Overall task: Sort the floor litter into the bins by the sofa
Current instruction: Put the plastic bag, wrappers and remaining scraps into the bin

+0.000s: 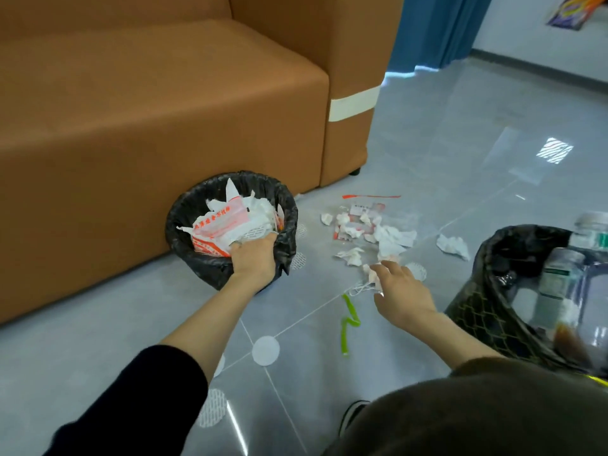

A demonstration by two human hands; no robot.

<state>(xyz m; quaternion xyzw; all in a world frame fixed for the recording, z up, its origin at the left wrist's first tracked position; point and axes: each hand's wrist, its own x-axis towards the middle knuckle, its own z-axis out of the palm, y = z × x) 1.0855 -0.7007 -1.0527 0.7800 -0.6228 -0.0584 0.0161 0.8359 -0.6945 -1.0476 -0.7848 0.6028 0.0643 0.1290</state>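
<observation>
Reaching over the crumpled tissues (391, 241) on the floor (98, 340), our right hand (403, 291) has its grip apart. They look light and soft, we judge: pinch a bunch. Our left hand (253, 255) rests in the paper bin (197, 264); its grip we cannot tell.

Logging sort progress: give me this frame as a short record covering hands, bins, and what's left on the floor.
left hand: in left bin, on paper waste; grip unclear
right hand: at tissue scrap; grip unclear
right bin: holds bottles
floor litter: tissues, green strip, red strip
</observation>
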